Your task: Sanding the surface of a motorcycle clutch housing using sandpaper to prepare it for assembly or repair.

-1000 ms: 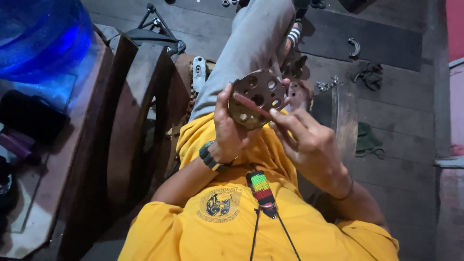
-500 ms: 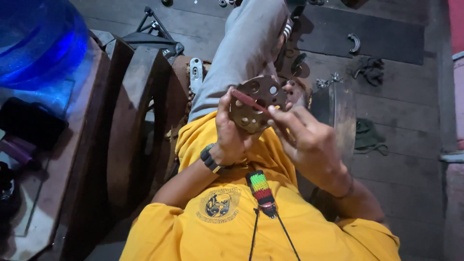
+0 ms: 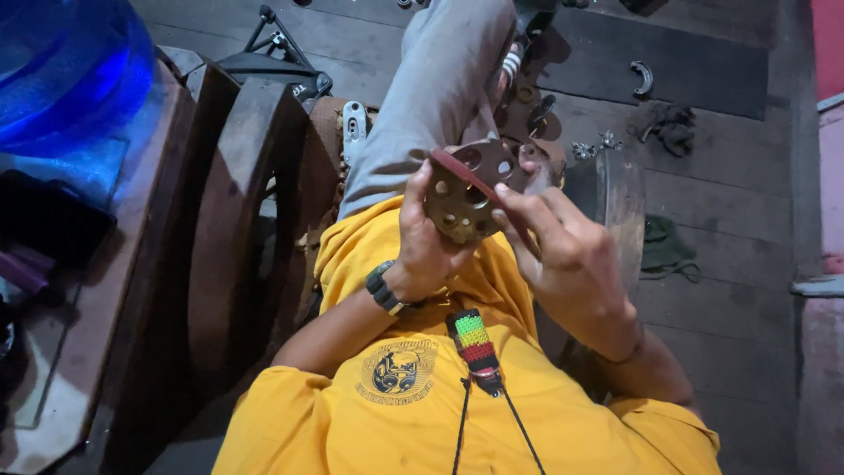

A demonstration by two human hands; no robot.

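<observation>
Scene is dim overall, with a cool cast; the blue water bottle [image 3: 61,79] at upper left glows brightly and shows mild glare. Deep shadow fills the lower left. The hands are slightly soft, and wide-angle distortion bends the frame edges.

Disc [image 3: 466,198]: lower edge hidden behind left hand [image 3: 431,246]; right rim covered by right hand [image 3: 571,259] fingers. Blue jug [image 3: 61,79] cut off at top and left edges. Small metal parts [image 3: 593,148] on floor too small to tell.
</observation>
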